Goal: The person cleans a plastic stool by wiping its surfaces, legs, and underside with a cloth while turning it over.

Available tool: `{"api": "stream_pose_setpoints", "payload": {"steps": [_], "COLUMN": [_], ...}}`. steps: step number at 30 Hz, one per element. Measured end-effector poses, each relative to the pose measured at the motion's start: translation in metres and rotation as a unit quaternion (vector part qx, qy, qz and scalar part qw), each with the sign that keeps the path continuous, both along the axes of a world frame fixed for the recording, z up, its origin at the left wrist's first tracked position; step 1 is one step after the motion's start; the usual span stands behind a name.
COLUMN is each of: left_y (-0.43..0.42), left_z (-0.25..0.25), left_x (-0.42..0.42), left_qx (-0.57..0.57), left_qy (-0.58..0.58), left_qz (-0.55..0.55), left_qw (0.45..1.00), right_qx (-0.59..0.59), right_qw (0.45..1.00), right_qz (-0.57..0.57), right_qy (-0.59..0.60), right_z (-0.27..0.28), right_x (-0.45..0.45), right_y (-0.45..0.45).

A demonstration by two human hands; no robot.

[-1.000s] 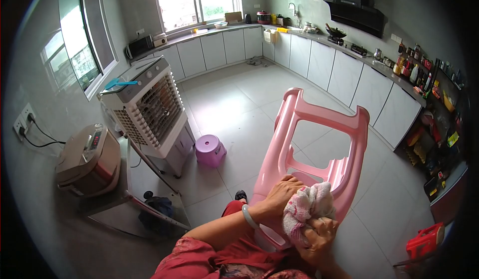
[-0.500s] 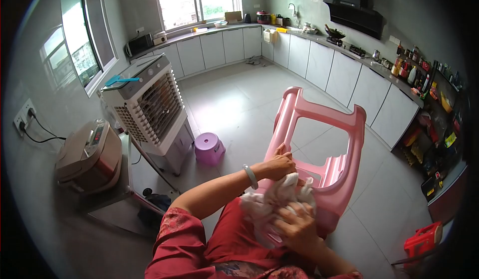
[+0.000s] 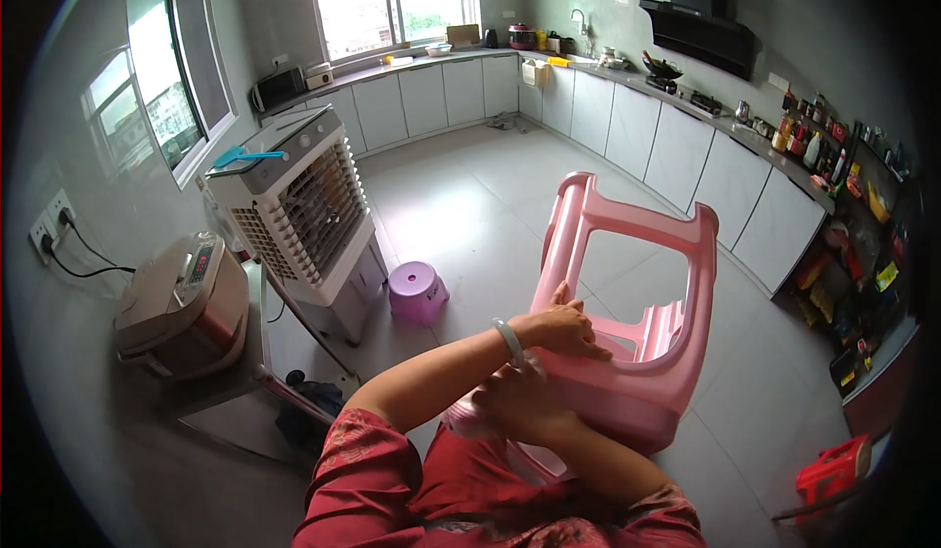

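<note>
A pink plastic stool (image 3: 637,391) is tipped over in front of my lap, its legs pointing away from me. My left hand (image 3: 569,332), with a pale bangle at the wrist, grips the edge of the stool beside its large opening. Below and behind that wrist, my right hand (image 3: 520,401) is bent to the left and smeared by motion, low against the stool's near left part. The white cloth in my right hand is mostly covered by the hand and forearm.
A purple stool (image 3: 418,293) stands on the floor ahead, near an air cooler (image 3: 304,205). On a stand at left sits a brown rice cooker (image 3: 186,298). Cabinets (image 3: 637,136) line the far walls. A red plastic item (image 3: 833,470) is at lower right.
My right hand has swung left under my left wrist, taking the cloth with it. My left hand has shifted slightly right and now lies flatter along the stool's edge.
</note>
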State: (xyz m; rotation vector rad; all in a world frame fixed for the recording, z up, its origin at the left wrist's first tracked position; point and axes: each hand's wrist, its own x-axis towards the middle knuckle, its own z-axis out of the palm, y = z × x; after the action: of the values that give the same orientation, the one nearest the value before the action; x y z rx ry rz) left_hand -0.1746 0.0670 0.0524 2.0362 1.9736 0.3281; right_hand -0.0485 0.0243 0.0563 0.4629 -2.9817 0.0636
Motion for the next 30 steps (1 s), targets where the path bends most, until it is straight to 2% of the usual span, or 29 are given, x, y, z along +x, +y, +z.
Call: {"api": "stream_pose_setpoints", "payload": {"steps": [1, 4, 7, 10, 12, 14, 15, 16, 19, 22, 23, 24, 26, 27, 29, 30], "left_y": [0.0, 0.001, -0.002, -0.002, -0.002, -0.003, -0.004, -0.005, -0.008, -0.012, -0.011, -0.014, -0.022, -0.022, -0.016, -0.013], "left_z": [-0.001, 0.001, 0.005, 0.0, 0.0, -0.001, -0.002, -0.002, 0.003, -0.021, -0.018, -0.019, -0.002, 0.0, -0.001, -0.006], "left_x": [-0.001, -0.001, 0.004, 0.003, 0.005, 0.006, 0.007, 0.008, 0.013, 0.032, 0.049, 0.068, 0.106, 0.115, 0.126, 0.13], "left_qx": [0.006, -0.025, -0.02, -0.005, -0.003, 0.012, 0.027, 0.041, 0.031, 0.115, 0.087, 0.149, 0.197, 0.184, 0.162, 0.203], "left_qy": [-0.006, -0.006, 0.027, 0.014, 0.028, 0.025, 0.015, 0.005, -0.001, 0.065, 0.126, 0.102, 0.024, 0.018, 0.004, 0.005], "left_qz": [0.004, 0.003, 0.003, -0.006, -0.002, 0.002, 0.004, 0.006, 0.016, 0.042, 0.055, 0.054, 0.068, 0.072, 0.079, 0.086], "left_qw": [1.0, 1.0, 0.999, 1.0, 1.0, 1.0, 1.0, 0.999, 0.999, 0.99, 0.987, 0.982, 0.978, 0.98, 0.984, 0.975], "right_qx": [0.019, -0.138, -0.203, -0.224, -0.282, -0.283, -0.307, -0.331, -0.498, -0.639, -0.635, -0.621, -0.594, -0.608, -0.586, -0.573], "right_qw": [1.0, 0.978, 0.973, 0.96, 0.939, 0.917, 0.899, 0.878, 0.74, 0.562, 0.547, 0.564, 0.596, 0.61, 0.641, 0.655], "right_qz": [0.021, 0.04, -0.01, -0.045, -0.086, -0.195, -0.208, -0.22, -0.287, -0.348, -0.33, -0.325, -0.316, -0.328, -0.292, -0.275], "right_qy": [-0.003, 0.154, 0.113, 0.159, 0.175, 0.203, 0.235, 0.267, 0.349, 0.392, 0.434, 0.437, 0.439, 0.388, 0.402, 0.408], "right_z": [0.013, 0.0, 0.014, 0.01, 0.008, 0.015, 0.01, 0.0, -0.043, -0.051, -0.062, -0.055, -0.038, -0.046, -0.058, -0.061], "right_x": [0.009, 0.049, 0.09, 0.127, 0.151, 0.174, 0.179, 0.185, 0.199, 0.194, 0.187, 0.183, 0.178, 0.187, 0.185, 0.183], "right_y": [0.006, 0.038, 0.07, 0.098, 0.115, 0.12, 0.127, 0.134, 0.155, 0.142, 0.14, 0.129, 0.107, 0.107, 0.102, 0.098]}}
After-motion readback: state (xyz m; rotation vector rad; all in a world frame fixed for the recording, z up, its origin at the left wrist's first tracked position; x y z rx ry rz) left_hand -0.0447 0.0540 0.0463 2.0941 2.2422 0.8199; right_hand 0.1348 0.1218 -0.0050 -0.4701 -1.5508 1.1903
